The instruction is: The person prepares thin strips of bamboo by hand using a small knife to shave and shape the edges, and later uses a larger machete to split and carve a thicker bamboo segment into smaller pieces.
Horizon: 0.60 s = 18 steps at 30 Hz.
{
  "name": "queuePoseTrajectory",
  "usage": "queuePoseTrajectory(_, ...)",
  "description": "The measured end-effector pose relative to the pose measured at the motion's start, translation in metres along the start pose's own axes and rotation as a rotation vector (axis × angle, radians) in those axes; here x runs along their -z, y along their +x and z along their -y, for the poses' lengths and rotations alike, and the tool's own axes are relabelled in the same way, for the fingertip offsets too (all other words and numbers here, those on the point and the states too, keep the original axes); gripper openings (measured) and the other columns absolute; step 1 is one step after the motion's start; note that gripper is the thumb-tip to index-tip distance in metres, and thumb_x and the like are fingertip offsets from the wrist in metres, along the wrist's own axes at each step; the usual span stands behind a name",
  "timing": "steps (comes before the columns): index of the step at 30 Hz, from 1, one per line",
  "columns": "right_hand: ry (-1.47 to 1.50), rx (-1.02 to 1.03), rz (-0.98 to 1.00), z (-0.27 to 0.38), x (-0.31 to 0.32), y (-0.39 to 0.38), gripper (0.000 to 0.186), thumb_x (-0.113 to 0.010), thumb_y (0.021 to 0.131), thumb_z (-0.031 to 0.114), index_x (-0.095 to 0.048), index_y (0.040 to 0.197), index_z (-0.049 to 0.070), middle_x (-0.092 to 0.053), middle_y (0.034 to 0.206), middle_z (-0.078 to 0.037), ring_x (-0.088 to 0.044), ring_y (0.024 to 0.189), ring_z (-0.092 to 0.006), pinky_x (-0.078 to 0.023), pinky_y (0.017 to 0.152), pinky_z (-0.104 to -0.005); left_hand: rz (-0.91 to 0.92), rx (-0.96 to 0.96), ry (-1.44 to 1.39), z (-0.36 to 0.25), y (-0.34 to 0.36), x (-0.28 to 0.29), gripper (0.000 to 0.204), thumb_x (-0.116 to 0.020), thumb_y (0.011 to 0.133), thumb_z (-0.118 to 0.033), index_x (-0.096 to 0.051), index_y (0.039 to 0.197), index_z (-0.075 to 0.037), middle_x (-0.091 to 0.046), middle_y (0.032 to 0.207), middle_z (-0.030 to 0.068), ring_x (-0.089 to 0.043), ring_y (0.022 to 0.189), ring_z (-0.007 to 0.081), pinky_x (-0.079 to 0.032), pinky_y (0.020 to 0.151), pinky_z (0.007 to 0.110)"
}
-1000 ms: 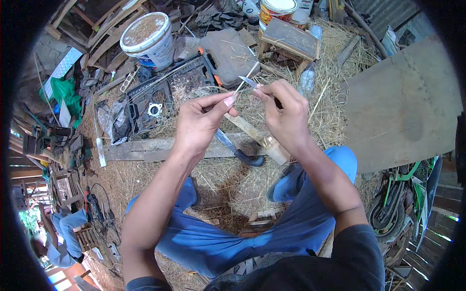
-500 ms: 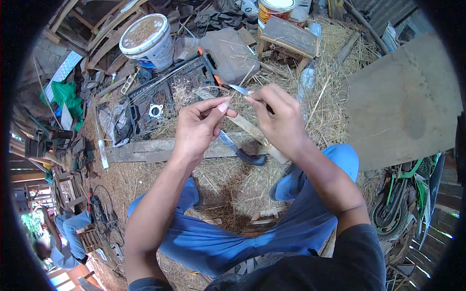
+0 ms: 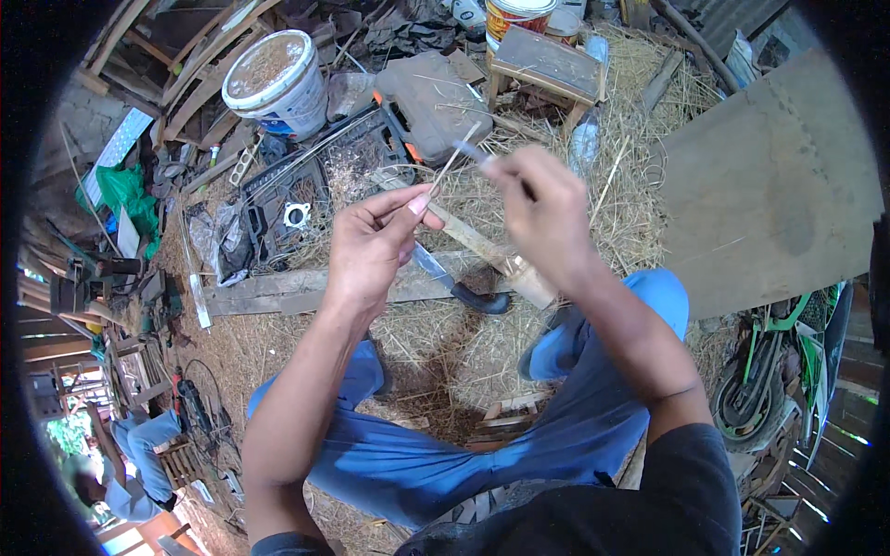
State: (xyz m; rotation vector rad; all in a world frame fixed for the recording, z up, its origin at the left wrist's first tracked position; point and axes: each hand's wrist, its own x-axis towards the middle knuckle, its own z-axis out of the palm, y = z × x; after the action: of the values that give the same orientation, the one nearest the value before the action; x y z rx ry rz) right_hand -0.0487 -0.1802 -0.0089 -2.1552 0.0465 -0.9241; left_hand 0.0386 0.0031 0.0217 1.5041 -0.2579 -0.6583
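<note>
My left hand (image 3: 373, 239) pinches a thin pale sliver of wood or bamboo (image 3: 456, 156) between thumb and fingers, its free end slanting up and to the right. A small knife (image 3: 471, 150) is gripped in my right hand (image 3: 547, 208); motion blurs both blade and fingertips. The blade is near the sliver's upper end; whether they touch I cannot tell. Below my hands lies a larger knife (image 3: 480, 299) with a black handle. Its blade rests across a flat board (image 3: 324, 281), beside a pale wooden strip (image 3: 477, 243).
Straw covers the ground around my feet. A white bucket (image 3: 295, 104), a grey case (image 3: 431, 107) and a small wooden stool (image 3: 547, 69) stand ahead. To the right are a large brown sheet (image 3: 769, 195) and a green motorbike (image 3: 769, 357). Another person (image 3: 139, 449) sits at far left.
My right hand has drawn up and to the right with the small knife, away from my left hand. More of the sliver shows now. My left hand has barely moved.
</note>
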Motion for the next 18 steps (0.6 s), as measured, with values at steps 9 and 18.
queuePoseTrajectory(9,-0.040,0.047,-0.153,-0.011,0.008,0.012,0.003,-0.068,0.088,-0.002,-0.065,0.089,0.000,-0.065,0.081,-0.014,-0.066,0.071,-0.0267,-0.050,0.063,-0.0371,0.056,-0.019,0.043,-0.003,-0.003,-0.003,0.026,-0.065,0.099,-0.014,-0.069,0.119,0.002,-0.067,0.079,0.0042,-0.037,0.051,0.0027,-0.028,0.046,0.020)
queuePoseTrajectory(18,0.048,0.092,-0.193,0.001,0.007,0.007,0.006,-0.069,0.087,-0.001,-0.065,0.090,-0.002,-0.065,0.085,-0.015,-0.067,0.076,-0.0287,-0.052,0.066,-0.0372,0.035,-0.007,0.013,-0.003,-0.001,-0.002,0.026,-0.063,0.100,-0.014,-0.067,0.119,0.003,-0.065,0.076,0.0036,-0.037,0.051,0.0029,-0.028,0.046,0.020)
